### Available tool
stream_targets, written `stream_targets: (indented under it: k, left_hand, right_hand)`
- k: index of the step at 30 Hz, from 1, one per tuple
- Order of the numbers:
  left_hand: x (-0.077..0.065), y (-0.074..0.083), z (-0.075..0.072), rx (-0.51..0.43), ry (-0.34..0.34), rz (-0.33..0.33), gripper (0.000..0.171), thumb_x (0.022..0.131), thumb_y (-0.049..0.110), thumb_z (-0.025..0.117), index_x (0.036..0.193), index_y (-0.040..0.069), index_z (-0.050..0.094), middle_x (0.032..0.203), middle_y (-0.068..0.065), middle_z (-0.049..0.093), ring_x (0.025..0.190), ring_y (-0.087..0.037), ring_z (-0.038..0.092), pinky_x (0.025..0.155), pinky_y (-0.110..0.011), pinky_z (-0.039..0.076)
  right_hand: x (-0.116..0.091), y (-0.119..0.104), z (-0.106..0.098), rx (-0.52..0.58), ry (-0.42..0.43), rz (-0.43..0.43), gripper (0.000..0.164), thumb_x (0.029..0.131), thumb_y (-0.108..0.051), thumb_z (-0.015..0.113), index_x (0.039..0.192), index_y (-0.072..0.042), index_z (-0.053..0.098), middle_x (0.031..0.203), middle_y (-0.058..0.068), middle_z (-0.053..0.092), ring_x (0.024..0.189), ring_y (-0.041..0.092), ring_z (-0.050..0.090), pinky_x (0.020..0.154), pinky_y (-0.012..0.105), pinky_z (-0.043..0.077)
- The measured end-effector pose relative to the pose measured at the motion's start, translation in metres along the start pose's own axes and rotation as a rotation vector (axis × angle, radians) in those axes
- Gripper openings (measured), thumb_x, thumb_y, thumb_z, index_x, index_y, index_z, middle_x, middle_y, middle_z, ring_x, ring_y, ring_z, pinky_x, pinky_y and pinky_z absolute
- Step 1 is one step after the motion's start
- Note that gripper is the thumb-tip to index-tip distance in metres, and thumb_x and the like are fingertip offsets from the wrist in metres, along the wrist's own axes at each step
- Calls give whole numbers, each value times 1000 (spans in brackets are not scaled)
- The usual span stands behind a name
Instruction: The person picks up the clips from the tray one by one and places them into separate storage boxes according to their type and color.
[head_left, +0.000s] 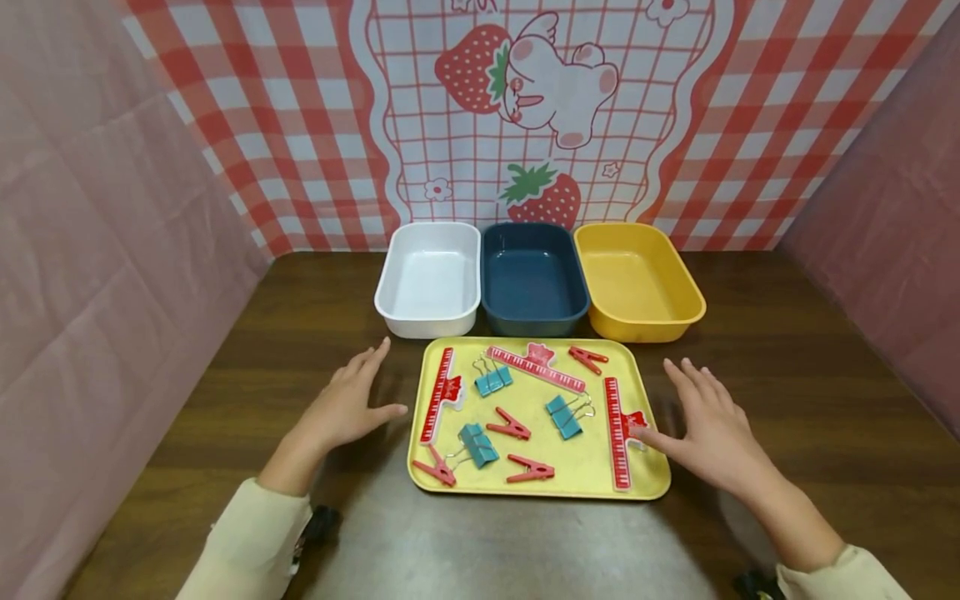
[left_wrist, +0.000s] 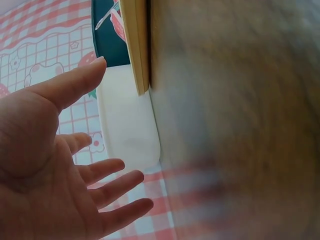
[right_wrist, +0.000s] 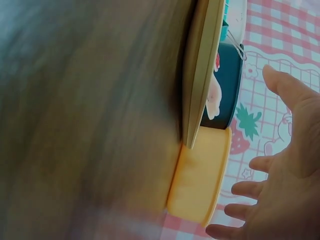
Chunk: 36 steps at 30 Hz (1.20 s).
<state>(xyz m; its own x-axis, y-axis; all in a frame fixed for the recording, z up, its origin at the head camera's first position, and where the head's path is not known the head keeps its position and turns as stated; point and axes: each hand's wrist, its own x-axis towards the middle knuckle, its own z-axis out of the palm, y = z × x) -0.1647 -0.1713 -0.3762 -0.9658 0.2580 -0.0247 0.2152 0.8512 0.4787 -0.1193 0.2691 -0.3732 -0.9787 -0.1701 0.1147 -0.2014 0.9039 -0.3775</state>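
A yellow tray (head_left: 585,471) lies flat on the table with clips spread over it. Three long sealing clips with striped bars are on it: a red one (head_left: 437,396) at left, a pinkish one (head_left: 536,369) at the back, another red one (head_left: 617,433) at right. Between them lie three teal binder clips (head_left: 492,381) and several red clothespins (head_left: 531,469). My left hand (head_left: 341,408) hovers left of the tray, fingers spread, holding nothing. On the other side, my right hand (head_left: 712,433) is spread too and holds nothing; its thumb overlaps the right sealing clip's handle, contact unclear.
Behind the tray stand three bins side by side: white (head_left: 427,327), dark blue (head_left: 535,327) and yellow (head_left: 648,331). A checked strawberry curtain (head_left: 315,125) hangs behind them. Pink cloth (head_left: 112,250) closes off both sides of the wooden table (head_left: 847,375).
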Motion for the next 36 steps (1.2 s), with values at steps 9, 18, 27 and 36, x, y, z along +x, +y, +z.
stream_targets:
  k: [9,18,27,36]
  left_hand:
    - [6,-3,0,-169,-68,24,101,74,26,80,149,8,15,140,-27,31,120,-43,40,99,-54,38]
    - [13,-3,0,-368,-126,-7,103,70,12,83,149,7,17,132,-27,37,105,-39,53,80,-39,54]
    - [17,-4,3,-512,-207,-32,95,72,8,80,147,8,21,135,-26,36,103,-36,54,77,-36,55]
    - [21,-5,8,-734,-301,-57,88,73,-4,75,146,5,25,137,-29,29,105,-38,51,73,-38,57]
  right_hand:
    - [5,-9,2,93,-97,19,111,68,-57,75,144,4,21,138,32,28,121,51,26,93,71,28]
    - [5,-11,8,144,-101,-49,110,63,-47,83,141,6,26,131,32,34,114,51,30,90,67,33]
    - [8,-12,13,151,-83,-106,104,56,-34,89,135,7,35,127,28,41,110,44,35,91,59,36]
    - [10,-11,13,192,-113,-130,87,56,-24,89,124,6,45,121,25,47,103,37,41,85,51,41]
